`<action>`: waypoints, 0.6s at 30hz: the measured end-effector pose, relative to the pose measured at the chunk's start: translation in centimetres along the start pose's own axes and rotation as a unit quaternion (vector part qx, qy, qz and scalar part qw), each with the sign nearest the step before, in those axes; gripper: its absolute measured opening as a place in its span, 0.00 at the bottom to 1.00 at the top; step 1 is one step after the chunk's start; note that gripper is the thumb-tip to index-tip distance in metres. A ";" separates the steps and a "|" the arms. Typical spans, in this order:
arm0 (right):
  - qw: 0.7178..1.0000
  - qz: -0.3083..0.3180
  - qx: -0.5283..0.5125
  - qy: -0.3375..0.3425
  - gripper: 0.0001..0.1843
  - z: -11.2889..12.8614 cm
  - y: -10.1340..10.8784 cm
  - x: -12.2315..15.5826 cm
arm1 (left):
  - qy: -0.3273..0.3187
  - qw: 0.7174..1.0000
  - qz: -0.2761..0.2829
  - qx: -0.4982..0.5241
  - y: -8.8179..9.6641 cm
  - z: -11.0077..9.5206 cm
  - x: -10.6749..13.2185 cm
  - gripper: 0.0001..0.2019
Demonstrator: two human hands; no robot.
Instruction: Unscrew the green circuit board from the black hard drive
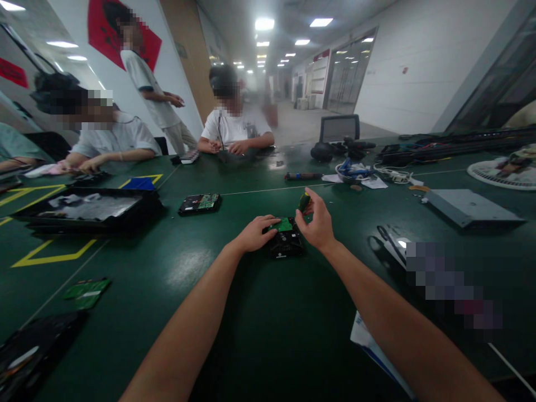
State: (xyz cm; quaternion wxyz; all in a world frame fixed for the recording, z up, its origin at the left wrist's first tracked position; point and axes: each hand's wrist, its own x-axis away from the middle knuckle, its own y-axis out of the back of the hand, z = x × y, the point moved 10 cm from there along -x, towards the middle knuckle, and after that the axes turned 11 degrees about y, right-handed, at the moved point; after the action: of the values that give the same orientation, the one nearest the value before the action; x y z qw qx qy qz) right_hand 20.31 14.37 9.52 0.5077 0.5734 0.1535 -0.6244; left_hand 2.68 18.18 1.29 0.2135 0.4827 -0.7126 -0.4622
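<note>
A black hard drive [287, 244] with a green circuit board on its far part lies on the green table in front of me. My left hand [256, 233] holds it from the left, thumb and fingers resting on its top and edge. Just above the drive's right side, my right hand [320, 222] is closed around the green and yellow handle of a screwdriver [304, 201]. The screwdriver's tip cannot be made out. Farther left lies a second hard drive [199, 204], its circuit board facing up.
Black trays [90, 223] stand at the left, near loose green circuit boards [87, 291]. A grey metal box [473, 205] sits on the right, with a cylindrical tool [304, 176] and a bowl of blue items [354, 170] farther back. Other people sit across the table.
</note>
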 end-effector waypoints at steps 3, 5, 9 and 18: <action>1.000 0.014 0.008 0.009 0.36 0.3 -0.1 -0.1 | 0.002 1.000 -0.002 0.001 0.0 0.0 0.0 0.24; 1.000 0.018 0.010 0.009 0.36 0.4 -0.1 -0.1 | 0.003 1.000 -0.004 0.003 0.0 0.0 0.0 0.24; 1.000 0.017 0.004 0.008 0.36 0.3 -0.2 0.0 | 0.002 1.000 -0.006 0.004 0.0 0.0 0.0 0.24; 0.999 0.011 -0.034 0.000 0.39 0.2 -0.5 0.0 | 0.000 1.000 -0.003 0.000 -0.1 0.1 0.0 0.24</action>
State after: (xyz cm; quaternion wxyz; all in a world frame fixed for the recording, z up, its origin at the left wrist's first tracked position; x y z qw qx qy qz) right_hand 19.77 14.48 9.37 0.5333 0.5577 0.1686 -0.6134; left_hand 2.66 18.26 1.14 0.2119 0.4845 -0.7115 -0.4627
